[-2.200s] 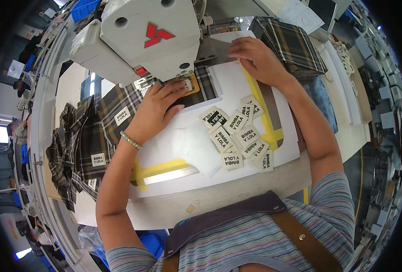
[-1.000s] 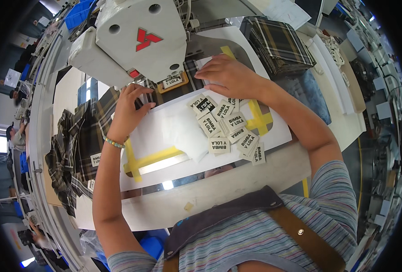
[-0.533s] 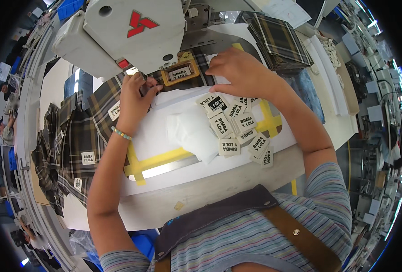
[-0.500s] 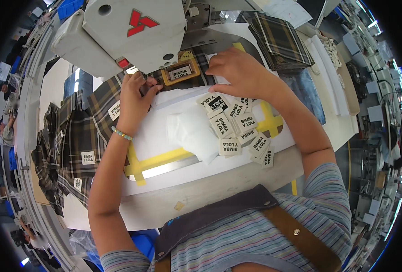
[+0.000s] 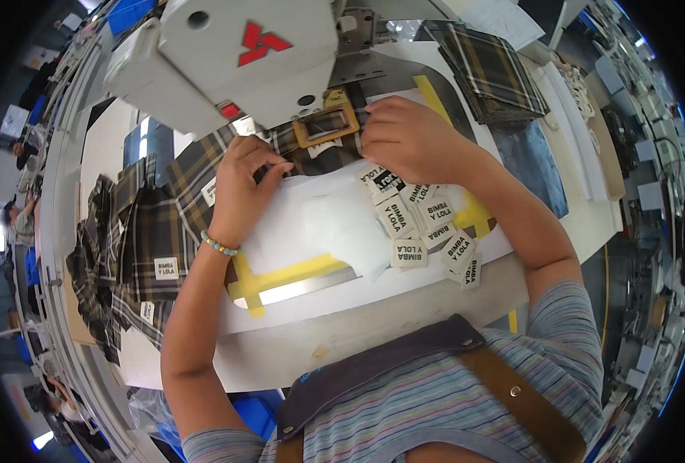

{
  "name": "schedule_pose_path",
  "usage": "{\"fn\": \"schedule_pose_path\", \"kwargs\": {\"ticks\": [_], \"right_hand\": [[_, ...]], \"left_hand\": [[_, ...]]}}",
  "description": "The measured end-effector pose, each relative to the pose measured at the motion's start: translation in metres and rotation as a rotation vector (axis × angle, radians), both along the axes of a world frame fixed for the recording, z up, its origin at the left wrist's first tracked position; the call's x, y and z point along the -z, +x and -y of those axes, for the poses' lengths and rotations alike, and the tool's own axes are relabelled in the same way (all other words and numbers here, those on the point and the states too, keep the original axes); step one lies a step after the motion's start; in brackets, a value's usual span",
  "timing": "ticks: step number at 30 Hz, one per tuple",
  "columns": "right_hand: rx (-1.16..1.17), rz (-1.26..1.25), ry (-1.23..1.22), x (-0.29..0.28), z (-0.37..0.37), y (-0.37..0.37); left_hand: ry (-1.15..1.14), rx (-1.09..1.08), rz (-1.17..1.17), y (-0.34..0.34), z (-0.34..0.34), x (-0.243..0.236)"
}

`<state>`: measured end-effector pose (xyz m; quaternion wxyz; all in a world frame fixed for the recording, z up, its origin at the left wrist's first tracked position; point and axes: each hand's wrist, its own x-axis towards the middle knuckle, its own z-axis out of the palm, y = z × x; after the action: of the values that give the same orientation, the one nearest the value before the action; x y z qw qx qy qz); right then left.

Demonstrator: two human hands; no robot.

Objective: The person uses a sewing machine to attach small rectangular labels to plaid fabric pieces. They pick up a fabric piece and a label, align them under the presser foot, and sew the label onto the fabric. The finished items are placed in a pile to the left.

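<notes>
left hand (image 5: 242, 189) rests on dark plaid checked fabric (image 5: 203, 174), fingers curled narrow, tips pinching its edge beside the brass-coloured rectangular clamp frame (image 5: 327, 126). right hand (image 5: 404, 139) lies flat-curled on the same fabric just right of the frame, fingers close together, pressing down. fabric sits under the white sewing machine head (image 5: 226, 54). a heap of small white woven labels (image 5: 427, 224) lies near the right wrist, on a white sheet (image 5: 319, 231) edged with yellow tape (image 5: 280, 274).
</notes>
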<state>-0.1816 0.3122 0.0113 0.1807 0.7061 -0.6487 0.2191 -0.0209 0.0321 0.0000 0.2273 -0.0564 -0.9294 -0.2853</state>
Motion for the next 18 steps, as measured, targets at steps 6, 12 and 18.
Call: {"fn": "schedule_pose_path", "kwargs": {"ticks": [6, 12, 18], "right_hand": [[-0.01, 0.031, -0.049, -0.008, 0.002, 0.013], [0.029, 0.004, -0.024, -0.018, -0.004, 0.007], [0.07, -0.013, -0.098, -0.059, -0.019, 0.018]], "left_hand": [[-0.436, -0.09, -0.229, 0.068, 0.046, -0.03], [-0.387, -0.305, 0.048, 0.132, 0.1, -0.031], [-0.324, -0.28, 0.026, 0.105, 0.076, -0.04]]}}
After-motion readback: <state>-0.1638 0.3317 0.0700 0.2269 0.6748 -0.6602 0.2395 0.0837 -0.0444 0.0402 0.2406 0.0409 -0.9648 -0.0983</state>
